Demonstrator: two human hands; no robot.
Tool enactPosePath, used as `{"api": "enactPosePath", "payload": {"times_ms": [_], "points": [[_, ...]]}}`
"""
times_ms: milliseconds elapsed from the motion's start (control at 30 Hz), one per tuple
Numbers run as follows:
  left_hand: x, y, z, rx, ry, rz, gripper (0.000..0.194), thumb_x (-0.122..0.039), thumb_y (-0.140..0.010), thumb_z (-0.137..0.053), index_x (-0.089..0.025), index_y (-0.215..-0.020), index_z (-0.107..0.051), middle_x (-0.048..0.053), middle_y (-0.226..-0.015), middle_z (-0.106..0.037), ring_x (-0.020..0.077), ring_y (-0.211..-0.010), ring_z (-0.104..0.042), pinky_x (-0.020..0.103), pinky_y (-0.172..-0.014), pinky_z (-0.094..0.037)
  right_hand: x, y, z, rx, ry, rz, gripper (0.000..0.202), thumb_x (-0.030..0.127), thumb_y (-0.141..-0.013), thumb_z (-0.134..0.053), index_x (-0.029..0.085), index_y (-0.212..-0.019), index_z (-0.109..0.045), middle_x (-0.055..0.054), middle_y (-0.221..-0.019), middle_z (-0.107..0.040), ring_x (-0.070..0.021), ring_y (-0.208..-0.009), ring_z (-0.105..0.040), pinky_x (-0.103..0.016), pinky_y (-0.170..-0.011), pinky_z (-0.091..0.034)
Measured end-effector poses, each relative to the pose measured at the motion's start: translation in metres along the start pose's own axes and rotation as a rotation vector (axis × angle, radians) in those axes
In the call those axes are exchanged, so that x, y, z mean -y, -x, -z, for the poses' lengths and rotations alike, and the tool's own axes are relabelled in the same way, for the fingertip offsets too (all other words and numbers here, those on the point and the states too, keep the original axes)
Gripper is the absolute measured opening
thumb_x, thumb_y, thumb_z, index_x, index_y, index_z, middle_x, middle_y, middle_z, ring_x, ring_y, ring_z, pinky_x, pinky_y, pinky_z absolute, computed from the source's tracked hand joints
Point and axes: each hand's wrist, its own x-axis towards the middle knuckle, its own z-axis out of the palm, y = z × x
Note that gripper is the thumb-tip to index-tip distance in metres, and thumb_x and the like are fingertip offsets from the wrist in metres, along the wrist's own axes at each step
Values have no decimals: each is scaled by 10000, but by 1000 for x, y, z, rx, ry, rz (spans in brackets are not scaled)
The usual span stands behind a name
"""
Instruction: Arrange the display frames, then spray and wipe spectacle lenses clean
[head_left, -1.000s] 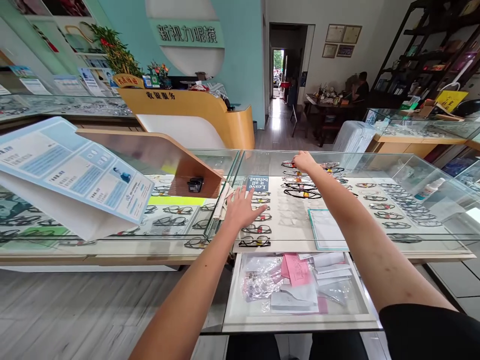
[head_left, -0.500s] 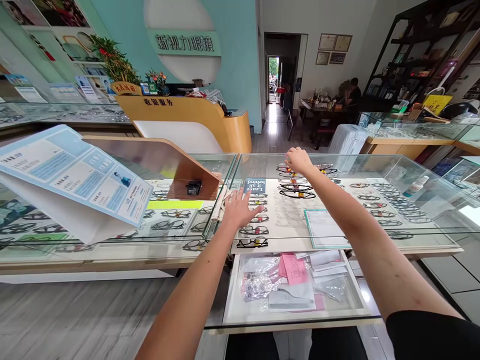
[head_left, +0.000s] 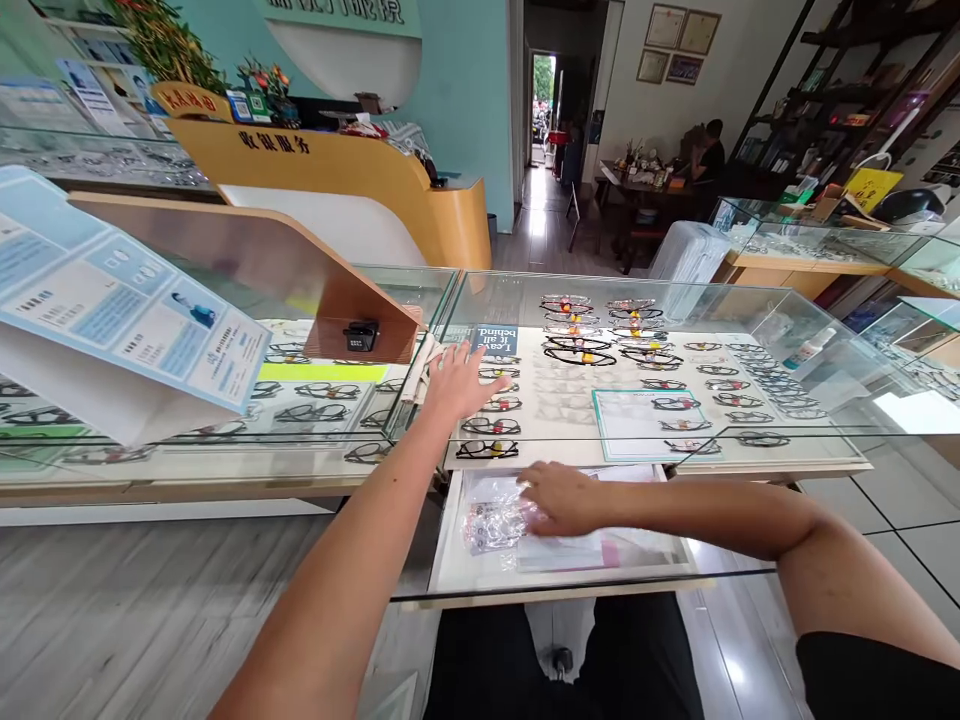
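Note:
My left hand (head_left: 454, 385) lies with fingers spread on the glass top of the display case (head_left: 540, 440), beside a dark card (head_left: 497, 340) with white lettering. Under and next to it runs a column of eyeglasses (head_left: 490, 427). My right hand (head_left: 559, 498) is over the pulled-out drawer (head_left: 442, 565), palm down, its fingers loosely bent and apart. Crinkled clear plastic bags (head_left: 491, 525) lie just left of its fingertips; whether it touches them I cannot tell. My right hand and forearm cover part of the drawer's papers. Two rows of eyeglasses (head_left: 577, 350) sit farther back.
A teal-edged sheet (head_left: 619, 425) lies right of centre, with more eyeglasses (head_left: 761, 438) beyond. At left stand a folded blue-and-white sign (head_left: 135, 310) and a brown board (head_left: 247, 260). A spray bottle (head_left: 810, 347) is at right. A seated person (head_left: 709, 155) is in the background.
My right hand has come back from the far rows of eyeglasses to above the drawer. My left hand keeps its place on the glass. The view has tilted down.

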Motion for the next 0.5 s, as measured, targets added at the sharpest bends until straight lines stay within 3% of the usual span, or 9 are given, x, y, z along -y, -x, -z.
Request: {"api": "enactPosePath", "payload": {"times_ms": [100, 167, 300, 400, 500], "points": [[0, -1, 0, 6, -2, 4, 978, -846, -1067, -314, -206, -1805, -377, 165, -1910, -245, 387, -1777, -204, 623, -1407, -213, -68, -21, -26, -170, -19, -297, 736, 415, -1064, -669, 51, -1686, -517, -257, -1802, -455, -377, -1630, -462, -511, -1339, -419], [0, -1, 1, 9, -6, 5, 978, -850, -1065, -308, -215, -1807, -374, 158, -1912, -240, 382, -1779, -199, 621, -1410, -212, -113, -33, -28, -205, 74, -468, 820, 416, -1072, -623, 38, -1762, -392, -233, -1868, -352, -348, -1680, -389, -446, -1397, -322], [1, 0, 1, 14, -4, 6, 990, -859, -1063, -300, -211, -1809, -369, 163, -1911, -243, 379, -1784, -187, 622, -1411, -217, -182, -54, -23, -217, 110, -679, 847, 428, -1116, -483, -40, -1791, -273, -275, -1901, -219, -425, -1746, -259, -522, -1420, -226], [3, 1, 0, 10, 1, 0, 998, -871, -1060, -301, -217, -1811, -367, 157, -1914, -231, 387, -1786, -177, 631, -1411, -221, -221, -71, -21, -224, 124, -761, 837, 491, -1149, -409, -26, -1795, -278, -288, -1885, -256, -427, -1753, -257, -542, -1423, -199], [4, 2, -1, 4, -13, 0, 988, -871, -1060, -327, -225, -1806, -377, 150, -1916, -227, 396, -1784, -188, 628, -1412, -228, -251, -88, -17, -236, 149, -790, 732, 469, -1183, -395, -11, -1736, -417, -324, -1785, -445, -415, -1690, -395, -564, -1402, -268]]}}
